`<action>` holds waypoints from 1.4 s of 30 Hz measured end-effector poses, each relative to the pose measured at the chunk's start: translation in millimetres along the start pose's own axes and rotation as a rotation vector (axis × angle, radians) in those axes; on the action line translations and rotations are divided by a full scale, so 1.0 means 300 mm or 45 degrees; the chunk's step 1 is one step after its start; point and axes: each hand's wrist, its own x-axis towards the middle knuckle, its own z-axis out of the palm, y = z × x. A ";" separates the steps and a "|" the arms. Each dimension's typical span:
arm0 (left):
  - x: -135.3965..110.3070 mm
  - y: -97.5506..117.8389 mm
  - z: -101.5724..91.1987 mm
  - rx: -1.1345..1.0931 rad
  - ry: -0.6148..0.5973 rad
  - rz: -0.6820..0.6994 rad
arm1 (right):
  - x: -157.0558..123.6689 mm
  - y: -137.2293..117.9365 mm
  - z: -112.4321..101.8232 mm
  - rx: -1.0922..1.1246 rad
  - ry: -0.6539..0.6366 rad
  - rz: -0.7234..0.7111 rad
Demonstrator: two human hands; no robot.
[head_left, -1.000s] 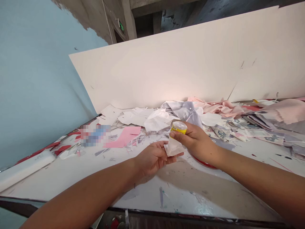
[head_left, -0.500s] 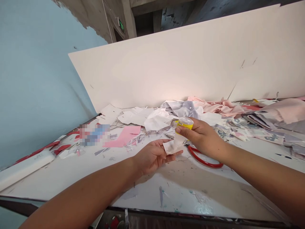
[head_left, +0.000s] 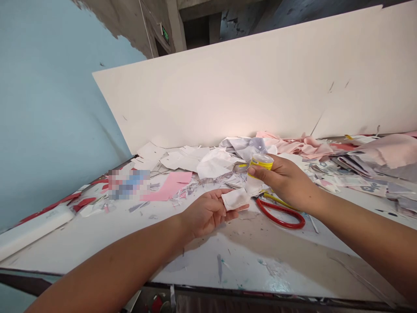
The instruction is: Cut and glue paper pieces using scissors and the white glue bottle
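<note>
A small white rectangular piece (head_left: 235,199), paper or fabric, rests across the fingers of my left hand (head_left: 208,213), pinched near its left edge by the thumb. My right hand (head_left: 283,178) is wrapped round a translucent glue bottle (head_left: 260,163) with a yellow label. The bottle is upside down, its base facing up and its lower end by the right edge of the white piece. Whether the tip touches the piece I cannot tell. Just below my right hand lie scissors with red and yellow handles (head_left: 282,217) on the table.
A pink sheet (head_left: 171,187) and white paper scraps (head_left: 189,158) lie left of my hands on the white table (head_left: 182,269). Pink fabric (head_left: 299,145) and grey cut pieces (head_left: 358,169) are heaped on the right. A tall white board (head_left: 241,91) stands behind.
The glue bottle in my right hand has moved up and to the right, off the middle of the white piece. More of the piece and the scissors' yellow handle now show. My left hand has barely moved.
</note>
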 end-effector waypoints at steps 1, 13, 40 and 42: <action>0.000 0.001 0.001 -0.003 0.007 0.000 | 0.002 0.003 -0.003 0.004 -0.007 -0.003; -0.001 0.001 -0.005 0.010 -0.042 -0.012 | 0.006 0.003 -0.013 -0.045 0.058 0.023; -0.016 -0.008 0.003 0.126 -0.046 -0.018 | -0.008 -0.004 -0.009 -0.280 0.136 -0.101; -0.016 -0.011 0.003 0.161 -0.039 -0.013 | -0.012 -0.007 -0.009 -0.295 0.127 -0.104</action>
